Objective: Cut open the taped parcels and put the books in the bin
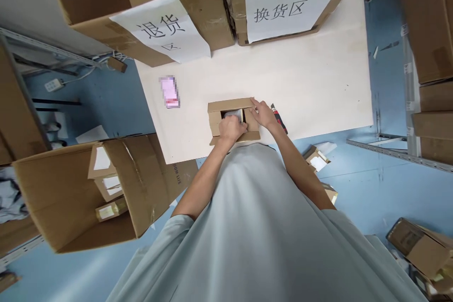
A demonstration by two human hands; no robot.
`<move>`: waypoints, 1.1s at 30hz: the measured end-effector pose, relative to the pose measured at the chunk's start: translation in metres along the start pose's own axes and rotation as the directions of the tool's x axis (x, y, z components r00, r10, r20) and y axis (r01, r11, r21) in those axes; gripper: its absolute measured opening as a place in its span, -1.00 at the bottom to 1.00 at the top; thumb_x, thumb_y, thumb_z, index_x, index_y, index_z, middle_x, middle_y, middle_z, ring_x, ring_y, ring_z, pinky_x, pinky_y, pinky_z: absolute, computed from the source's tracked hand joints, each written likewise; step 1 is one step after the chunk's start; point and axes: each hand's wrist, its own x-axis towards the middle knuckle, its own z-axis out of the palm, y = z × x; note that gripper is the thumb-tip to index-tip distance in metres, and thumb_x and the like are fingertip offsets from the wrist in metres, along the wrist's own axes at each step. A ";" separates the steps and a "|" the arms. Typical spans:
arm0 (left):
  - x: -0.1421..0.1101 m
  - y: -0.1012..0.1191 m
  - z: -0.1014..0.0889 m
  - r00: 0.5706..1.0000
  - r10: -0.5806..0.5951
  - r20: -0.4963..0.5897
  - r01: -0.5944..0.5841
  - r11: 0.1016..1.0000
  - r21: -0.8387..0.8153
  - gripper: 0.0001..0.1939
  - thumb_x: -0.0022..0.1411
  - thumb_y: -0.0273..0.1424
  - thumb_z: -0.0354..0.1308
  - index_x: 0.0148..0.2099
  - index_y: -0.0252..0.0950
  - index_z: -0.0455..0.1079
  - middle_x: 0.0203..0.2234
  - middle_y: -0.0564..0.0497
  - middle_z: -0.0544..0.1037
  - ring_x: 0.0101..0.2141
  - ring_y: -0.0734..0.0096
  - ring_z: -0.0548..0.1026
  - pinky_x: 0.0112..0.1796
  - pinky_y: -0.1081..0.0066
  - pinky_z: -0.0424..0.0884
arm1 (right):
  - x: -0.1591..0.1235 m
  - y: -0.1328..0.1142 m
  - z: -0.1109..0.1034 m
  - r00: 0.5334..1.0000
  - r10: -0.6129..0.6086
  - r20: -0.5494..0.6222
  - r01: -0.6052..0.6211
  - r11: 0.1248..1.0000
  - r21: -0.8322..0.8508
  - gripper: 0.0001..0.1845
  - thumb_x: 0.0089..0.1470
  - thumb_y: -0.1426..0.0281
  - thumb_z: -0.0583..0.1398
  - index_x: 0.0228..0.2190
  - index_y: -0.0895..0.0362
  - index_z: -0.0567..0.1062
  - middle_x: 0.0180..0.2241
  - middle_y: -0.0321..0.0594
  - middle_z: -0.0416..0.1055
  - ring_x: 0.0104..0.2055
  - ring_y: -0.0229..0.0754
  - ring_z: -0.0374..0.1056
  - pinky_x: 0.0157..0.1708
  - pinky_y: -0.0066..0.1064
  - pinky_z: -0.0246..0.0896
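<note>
A small cardboard box (pixel 231 104) lies on the white table with its flaps folded outward. My left hand (pixel 231 129) reaches into the box opening with curled fingers. Beside those fingers, a greyish item with a pale yellow edge (pixel 233 113) shows inside; what exactly the fingers grip is hidden. My right hand (pixel 262 114) pinches the box's far right flap near its corner. Just right of that hand rests a red and black utility knife (pixel 279 119), touched by neither hand.
Two large open cartons with paper signs, a left one (pixel 198 19) and a right one (pixel 240 14), stand along the table's (pixel 318 75) far side. A blurred pink object (pixel 170 92) lies left. Below, a big carton (pixel 141 174) holds small boxes; opened boxes (pixel 424 250) litter the floor.
</note>
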 end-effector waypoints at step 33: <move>-0.099 -0.042 -0.046 0.966 0.030 -0.258 -0.126 0.923 -0.365 -0.84 0.43 -0.29 0.34 -0.10 -0.22 0.71 -0.20 -0.03 0.68 -0.27 0.28 0.55 -0.20 0.33 0.38 | -0.043 -0.059 -0.068 0.851 -0.503 0.148 0.502 0.864 0.046 -0.83 0.39 0.34 0.33 -0.07 -0.06 0.76 -0.05 -0.21 0.59 -0.14 -0.03 0.46 -0.16 -0.26 0.22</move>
